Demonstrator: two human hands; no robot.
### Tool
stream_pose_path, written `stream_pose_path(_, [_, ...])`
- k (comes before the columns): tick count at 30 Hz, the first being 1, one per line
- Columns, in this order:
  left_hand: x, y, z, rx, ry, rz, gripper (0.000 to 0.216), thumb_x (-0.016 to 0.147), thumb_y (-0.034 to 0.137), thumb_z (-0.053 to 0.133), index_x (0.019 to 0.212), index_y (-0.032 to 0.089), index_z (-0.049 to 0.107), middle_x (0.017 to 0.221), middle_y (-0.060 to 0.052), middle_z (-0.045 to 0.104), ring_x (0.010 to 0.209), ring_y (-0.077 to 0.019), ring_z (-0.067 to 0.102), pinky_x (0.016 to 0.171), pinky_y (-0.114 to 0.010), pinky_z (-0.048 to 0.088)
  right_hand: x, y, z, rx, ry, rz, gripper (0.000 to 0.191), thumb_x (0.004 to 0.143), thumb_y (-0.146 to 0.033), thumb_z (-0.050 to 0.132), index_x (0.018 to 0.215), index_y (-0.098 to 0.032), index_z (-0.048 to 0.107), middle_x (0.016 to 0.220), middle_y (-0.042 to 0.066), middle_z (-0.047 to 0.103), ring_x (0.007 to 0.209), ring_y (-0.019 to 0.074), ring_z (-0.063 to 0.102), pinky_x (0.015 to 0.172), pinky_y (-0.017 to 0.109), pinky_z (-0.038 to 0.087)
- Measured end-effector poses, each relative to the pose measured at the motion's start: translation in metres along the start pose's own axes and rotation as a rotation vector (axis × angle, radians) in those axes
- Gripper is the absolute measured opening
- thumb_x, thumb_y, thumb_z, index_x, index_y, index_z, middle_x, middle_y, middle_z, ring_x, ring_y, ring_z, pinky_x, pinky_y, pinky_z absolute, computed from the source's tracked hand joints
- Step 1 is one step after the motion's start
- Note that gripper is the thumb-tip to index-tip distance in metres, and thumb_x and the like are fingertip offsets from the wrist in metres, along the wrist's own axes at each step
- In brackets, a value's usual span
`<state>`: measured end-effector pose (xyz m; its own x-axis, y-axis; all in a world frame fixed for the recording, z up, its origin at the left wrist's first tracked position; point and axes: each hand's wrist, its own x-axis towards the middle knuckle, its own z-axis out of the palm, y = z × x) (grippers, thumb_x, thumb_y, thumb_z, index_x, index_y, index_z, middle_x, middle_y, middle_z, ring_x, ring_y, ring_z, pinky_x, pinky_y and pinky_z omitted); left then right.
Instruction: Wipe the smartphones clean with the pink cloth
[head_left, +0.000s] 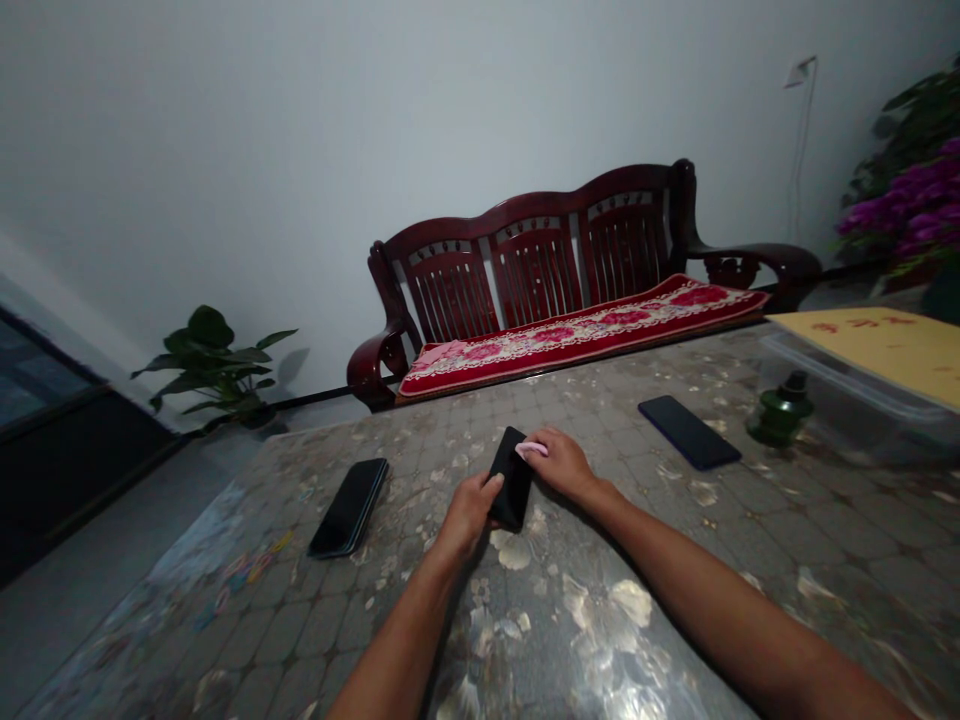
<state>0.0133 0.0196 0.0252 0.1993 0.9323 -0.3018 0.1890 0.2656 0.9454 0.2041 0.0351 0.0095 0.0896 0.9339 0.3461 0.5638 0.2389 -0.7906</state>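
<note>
A black smartphone (512, 497) is held just over the table, its dark screen facing up. My left hand (472, 508) grips it by the lower left side, the thumb lying on the screen's edge. Pinched in my right hand (559, 460) is a small pale pink cloth or pad (531, 449), which rests against the upper right part of the screen. To the left lie dark phones (349, 508), apparently stacked. Another phone (688, 432) with a blue edge lies flat to the right.
The table (420, 600) has a glossy floral cover. At right stand a green bottle (780, 412) and a clear plastic box (847, 425) topped by a yellow sheet (885, 345). Behind are a wooden bench (532, 265) and a potted plant (217, 365). Coloured bands (251, 567) lie at left.
</note>
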Motion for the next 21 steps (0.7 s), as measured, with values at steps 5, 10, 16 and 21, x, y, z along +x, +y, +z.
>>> stream_pose_path(5, [-0.014, 0.01, 0.004, -0.354, -0.09, -0.162, 0.032, 0.087, 0.037, 0.072, 0.097, 0.007, 0.067, 0.083, -0.012, 0.073, 0.07, -0.0195, 0.07, 0.065, -0.032, 0.062, 0.015, 0.006, -0.004, 0.486, 0.133, 0.262, 0.031, 0.072, -0.049, 0.063, 0.075, -0.018, 0.065, 0.065, 0.0, 0.06, 0.064, 0.0165, 0.053, 0.061, 0.027, 0.04])
stream_pose_path(10, [-0.016, 0.018, 0.009, -0.61, -0.11, -0.256, 0.028, 0.098, 0.022, 0.058, 0.117, 0.002, 0.063, 0.095, -0.016, 0.075, 0.078, -0.0216, 0.074, 0.073, -0.034, 0.063, 0.021, 0.003, -0.017, 0.626, 0.152, 0.281, 0.034, 0.064, -0.051, 0.069, 0.07, -0.019, 0.063, 0.059, -0.002, 0.058, 0.06, 0.0148, 0.05, 0.06, 0.027, 0.038])
stream_pose_path(16, [-0.009, 0.023, 0.009, -0.839, -0.244, -0.355, 0.043, 0.098, 0.021, 0.058, 0.137, 0.002, 0.054, 0.112, -0.02, 0.073, 0.09, -0.0258, 0.075, 0.079, -0.036, 0.063, 0.025, -0.002, -0.027, 0.656, 0.16, 0.247, 0.035, 0.063, -0.053, 0.072, 0.071, -0.02, 0.063, 0.062, -0.001, 0.06, 0.062, 0.015, 0.05, 0.061, 0.027, 0.039])
stream_pose_path(21, [-0.009, 0.026, 0.011, -0.867, -0.259, -0.403, 0.044, 0.098, 0.022, 0.059, 0.137, 0.003, 0.054, 0.111, -0.018, 0.073, 0.088, -0.0247, 0.076, 0.079, -0.035, 0.063, 0.024, -0.009, -0.028, 0.668, 0.129, 0.242, 0.034, 0.065, -0.052, 0.073, 0.078, -0.021, 0.066, 0.071, 0.0, 0.065, 0.07, 0.0168, 0.056, 0.068, 0.028, 0.043])
